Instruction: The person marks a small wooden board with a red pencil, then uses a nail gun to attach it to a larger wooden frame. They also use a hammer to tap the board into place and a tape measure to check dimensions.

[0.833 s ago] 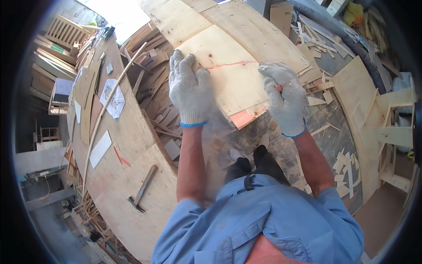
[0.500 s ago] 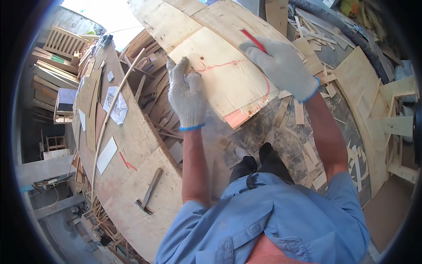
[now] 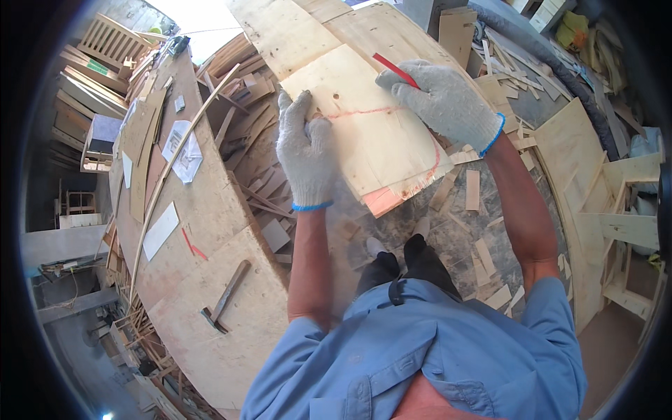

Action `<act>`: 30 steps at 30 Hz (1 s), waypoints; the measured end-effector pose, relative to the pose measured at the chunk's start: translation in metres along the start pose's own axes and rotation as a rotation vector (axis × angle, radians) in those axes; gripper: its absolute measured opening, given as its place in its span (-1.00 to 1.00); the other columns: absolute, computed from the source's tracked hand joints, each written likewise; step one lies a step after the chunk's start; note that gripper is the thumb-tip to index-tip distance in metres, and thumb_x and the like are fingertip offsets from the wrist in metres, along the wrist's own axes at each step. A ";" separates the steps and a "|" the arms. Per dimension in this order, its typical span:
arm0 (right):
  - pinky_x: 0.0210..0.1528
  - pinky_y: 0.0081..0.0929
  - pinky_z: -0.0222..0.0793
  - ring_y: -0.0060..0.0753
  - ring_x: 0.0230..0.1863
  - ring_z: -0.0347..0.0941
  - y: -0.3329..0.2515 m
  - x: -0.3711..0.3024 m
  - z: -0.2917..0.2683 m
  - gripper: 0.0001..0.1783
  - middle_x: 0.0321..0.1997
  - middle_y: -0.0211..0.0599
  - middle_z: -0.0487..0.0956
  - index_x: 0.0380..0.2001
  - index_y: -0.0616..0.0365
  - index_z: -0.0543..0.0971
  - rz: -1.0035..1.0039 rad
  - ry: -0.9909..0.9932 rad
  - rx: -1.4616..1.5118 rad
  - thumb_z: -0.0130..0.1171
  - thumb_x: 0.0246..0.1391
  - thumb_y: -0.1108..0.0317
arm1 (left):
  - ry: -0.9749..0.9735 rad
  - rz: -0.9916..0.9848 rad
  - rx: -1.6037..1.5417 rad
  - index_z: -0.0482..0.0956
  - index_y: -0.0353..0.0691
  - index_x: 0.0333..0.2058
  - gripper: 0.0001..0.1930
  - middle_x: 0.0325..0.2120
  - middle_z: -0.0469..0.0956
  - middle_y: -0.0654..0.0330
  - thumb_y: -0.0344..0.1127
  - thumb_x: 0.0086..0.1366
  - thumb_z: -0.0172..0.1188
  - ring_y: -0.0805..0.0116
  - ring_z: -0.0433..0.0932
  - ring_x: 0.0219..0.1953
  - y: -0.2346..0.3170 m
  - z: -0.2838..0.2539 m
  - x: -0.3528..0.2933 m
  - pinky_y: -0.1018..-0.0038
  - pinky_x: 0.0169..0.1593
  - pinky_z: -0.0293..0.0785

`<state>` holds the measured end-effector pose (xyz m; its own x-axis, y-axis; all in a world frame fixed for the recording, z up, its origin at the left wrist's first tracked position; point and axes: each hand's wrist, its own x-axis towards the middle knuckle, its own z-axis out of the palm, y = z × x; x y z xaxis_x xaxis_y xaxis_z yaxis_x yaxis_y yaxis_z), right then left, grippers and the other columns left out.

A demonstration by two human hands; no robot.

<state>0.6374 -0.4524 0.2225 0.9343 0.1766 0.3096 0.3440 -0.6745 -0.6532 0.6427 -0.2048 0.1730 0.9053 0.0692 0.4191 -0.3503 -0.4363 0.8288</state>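
A pale plywood piece [image 3: 364, 136] with a red curved line and a splintered near edge lies in front of me, with a pinkish-edged sheet [image 3: 383, 201] showing under its near corner. At its left edge is my left hand [image 3: 306, 150], in a white knit glove with a blue cuff, gripping the wood with thumb and fingers; some fingertips are hidden. My right hand [image 3: 448, 101], gloved alike, rests over the right edge. A red pencil [image 3: 396, 70] is held between its thumb and fingers, pointing up and left.
On the bench [image 3: 203, 280] at left lie a hammer [image 3: 225, 295], a white sheet [image 3: 161, 231], a printed paper [image 3: 185, 154] and a long thin strip [image 3: 178, 154]. Larger boards [image 3: 287, 42] extend beyond the plywood. Wood offcuts [image 3: 472, 190] litter the floor; a wooden frame [image 3: 626, 227] stands right.
My right hand has shifted slightly left across the plywood, and the pencil has moved with it. My left hand keeps its place at the edge. The whole view has shifted a little.
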 end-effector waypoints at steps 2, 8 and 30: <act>0.03 -0.08 0.54 0.08 -0.04 0.65 0.005 -0.002 0.002 -0.57 -0.10 0.01 0.72 0.00 0.14 0.74 -0.063 0.038 0.014 0.22 0.39 0.01 | 0.006 -0.011 -0.006 0.57 -0.48 0.24 -0.51 0.38 0.42 -0.33 -0.41 0.39 0.07 -0.06 0.31 0.52 0.001 0.000 -0.001 0.21 0.55 0.16; 0.05 -0.10 0.54 0.08 -0.02 0.66 0.009 -0.002 0.006 -0.57 -0.06 0.01 0.72 0.00 0.15 0.73 -0.124 0.068 0.002 0.21 0.39 0.00 | 0.020 -0.002 -0.030 0.58 -0.54 0.20 -0.52 0.41 0.32 -0.45 -0.46 0.34 0.09 -0.16 0.30 0.52 -0.001 0.001 0.001 0.21 0.51 0.25; 0.04 -0.10 0.54 0.08 0.00 0.65 0.012 -0.003 0.004 -0.59 -0.07 -0.01 0.71 -0.01 0.15 0.72 -0.139 0.074 -0.024 0.20 0.41 0.03 | 0.042 -0.017 -0.060 0.58 -0.54 0.19 -0.53 0.40 0.34 -0.42 -0.49 0.33 0.06 -0.17 0.27 0.53 0.003 0.008 0.001 0.15 0.55 0.16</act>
<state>0.6393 -0.4582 0.2106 0.8681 0.2166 0.4467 0.4662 -0.6647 -0.5838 0.6444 -0.2135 0.1724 0.9007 0.1143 0.4192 -0.3501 -0.3803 0.8560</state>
